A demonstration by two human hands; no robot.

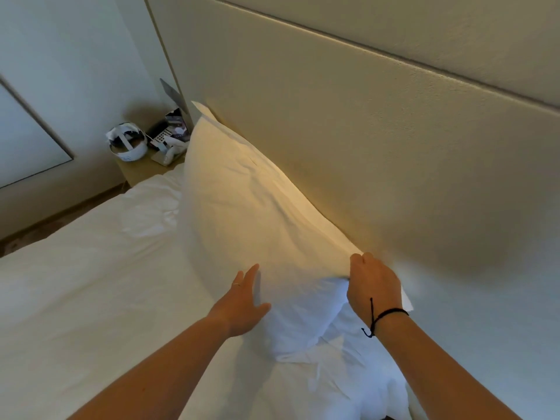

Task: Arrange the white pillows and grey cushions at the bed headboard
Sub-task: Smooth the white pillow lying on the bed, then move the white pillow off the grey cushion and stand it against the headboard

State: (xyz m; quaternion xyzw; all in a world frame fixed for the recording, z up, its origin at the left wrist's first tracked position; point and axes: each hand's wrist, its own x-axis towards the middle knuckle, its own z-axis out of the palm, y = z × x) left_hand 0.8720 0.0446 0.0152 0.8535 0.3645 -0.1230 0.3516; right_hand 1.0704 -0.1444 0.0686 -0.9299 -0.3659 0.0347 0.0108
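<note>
The pillow stands on edge on the bed, leaning against the headboard. Right hand has its fingers curled tight around the pillow's near top corner, while the left hand lies flat on its front, fingers straight and close together.

No text, label, brand or number can be read anywhere. The phone and the white headset on the bedside table (at the bed's far corner) carry marks, but these are too small and blurred to read.
</note>
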